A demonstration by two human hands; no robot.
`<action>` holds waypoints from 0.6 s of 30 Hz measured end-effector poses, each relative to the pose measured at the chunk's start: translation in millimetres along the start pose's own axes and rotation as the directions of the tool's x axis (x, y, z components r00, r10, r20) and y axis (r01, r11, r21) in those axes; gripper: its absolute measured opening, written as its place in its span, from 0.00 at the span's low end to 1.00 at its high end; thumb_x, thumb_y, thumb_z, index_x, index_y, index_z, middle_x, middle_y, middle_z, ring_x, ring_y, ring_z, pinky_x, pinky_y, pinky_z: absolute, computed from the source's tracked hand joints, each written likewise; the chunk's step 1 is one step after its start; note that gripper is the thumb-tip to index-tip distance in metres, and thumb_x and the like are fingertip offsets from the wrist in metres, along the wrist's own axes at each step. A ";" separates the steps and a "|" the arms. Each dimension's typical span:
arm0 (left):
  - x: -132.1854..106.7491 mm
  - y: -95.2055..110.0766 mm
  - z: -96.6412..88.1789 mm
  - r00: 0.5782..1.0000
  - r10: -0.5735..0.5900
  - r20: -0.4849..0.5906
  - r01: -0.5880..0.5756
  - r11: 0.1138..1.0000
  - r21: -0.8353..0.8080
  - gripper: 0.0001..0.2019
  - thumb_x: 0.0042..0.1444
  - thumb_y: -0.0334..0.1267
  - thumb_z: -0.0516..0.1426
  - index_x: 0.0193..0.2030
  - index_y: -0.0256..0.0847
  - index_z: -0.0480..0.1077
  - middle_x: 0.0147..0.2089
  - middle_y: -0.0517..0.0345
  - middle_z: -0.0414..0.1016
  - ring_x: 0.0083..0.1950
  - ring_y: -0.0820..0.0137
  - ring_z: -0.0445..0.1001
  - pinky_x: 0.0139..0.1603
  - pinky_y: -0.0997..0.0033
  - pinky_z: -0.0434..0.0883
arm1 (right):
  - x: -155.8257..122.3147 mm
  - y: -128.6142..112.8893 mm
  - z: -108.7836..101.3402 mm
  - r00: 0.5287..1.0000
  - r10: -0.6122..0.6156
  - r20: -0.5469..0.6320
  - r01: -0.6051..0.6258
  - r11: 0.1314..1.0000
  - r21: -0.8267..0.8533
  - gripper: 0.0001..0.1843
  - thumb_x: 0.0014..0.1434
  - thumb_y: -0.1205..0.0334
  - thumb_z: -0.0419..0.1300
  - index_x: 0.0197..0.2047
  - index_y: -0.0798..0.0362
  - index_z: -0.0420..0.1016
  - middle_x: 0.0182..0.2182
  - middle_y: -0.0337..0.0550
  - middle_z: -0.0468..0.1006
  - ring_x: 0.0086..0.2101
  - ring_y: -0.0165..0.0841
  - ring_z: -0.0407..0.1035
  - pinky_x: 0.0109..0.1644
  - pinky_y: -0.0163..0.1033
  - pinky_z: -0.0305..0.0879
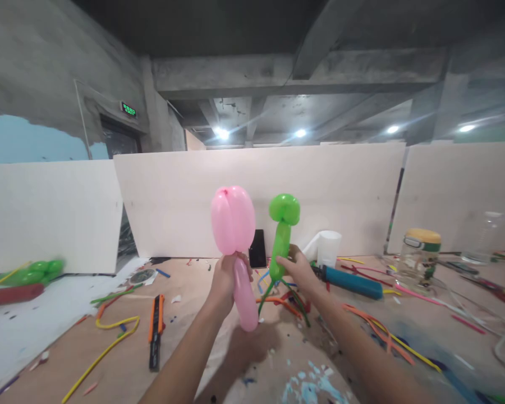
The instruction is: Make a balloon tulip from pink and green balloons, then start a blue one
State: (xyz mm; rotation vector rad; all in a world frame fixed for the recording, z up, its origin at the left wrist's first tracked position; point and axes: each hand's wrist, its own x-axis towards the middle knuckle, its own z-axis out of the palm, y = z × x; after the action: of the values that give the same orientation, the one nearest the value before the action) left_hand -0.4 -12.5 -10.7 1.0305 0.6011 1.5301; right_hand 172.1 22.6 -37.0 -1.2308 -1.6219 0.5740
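Upright over the table, a pink balloon (233, 220) is twisted into rounded lobes on top with a long tail hanging below. My left hand (226, 283) is closed around its twisted neck. A green balloon (281, 241), with a rounded knot of bubbles on top of a straight stem, stands to its right. My right hand (298, 266) grips the lower part of that stem, fingers partly hidden behind it. The two balloons are apart from each other. Just below the green stem lie limp dark green and orange balloons (273, 301).
An orange and black utility knife (155, 331) lies at left. To the right are a blue hand pump (353, 282), a white paper roll (329, 248) and a yellow-lidded bottle (419, 257). A dark phone-like slab (258, 248) leans against the white panel (172, 207). Loose balloons and scraps litter the table.
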 end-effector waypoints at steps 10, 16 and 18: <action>4.3 25.8 -24.3 0.956 0.278 -0.093 -0.261 0.952 0.157 0.11 0.43 0.42 0.60 0.25 0.36 0.68 0.20 0.63 0.68 0.22 0.74 0.65 0.24 0.74 0.62 | -31.5 -48.8 -9.5 0.892 -0.227 0.391 0.261 0.965 -0.035 0.19 0.42 0.66 0.61 0.39 0.53 0.59 0.31 0.35 0.68 0.31 0.30 0.65 0.32 0.33 0.62; 4.1 11.1 -27.6 0.954 0.290 -0.080 -0.261 0.931 0.256 0.11 0.40 0.42 0.62 0.27 0.36 0.70 0.23 0.60 0.72 0.28 0.69 0.70 0.30 0.70 0.67 | -46.4 -67.8 1.4 0.829 -0.236 0.507 0.295 0.955 -0.038 0.27 0.42 0.62 0.64 0.46 0.51 0.63 0.32 0.36 0.70 0.30 0.30 0.64 0.31 0.32 0.61; 3.7 7.5 -28.1 0.965 0.255 -0.065 -0.232 0.941 0.248 0.12 0.41 0.44 0.62 0.23 0.36 0.68 0.21 0.60 0.70 0.28 0.68 0.70 0.29 0.69 0.67 | -53.0 -76.3 2.5 0.805 -0.248 0.538 0.341 0.937 -0.078 0.21 0.41 0.60 0.65 0.41 0.52 0.67 0.36 0.39 0.69 0.32 0.31 0.64 0.33 0.33 0.61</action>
State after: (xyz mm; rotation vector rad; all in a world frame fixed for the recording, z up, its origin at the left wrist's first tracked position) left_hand -28.3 -6.1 -17.1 1.2567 0.7610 1.7629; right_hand 136.1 -53.7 2.0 -0.9498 -2.3199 0.6098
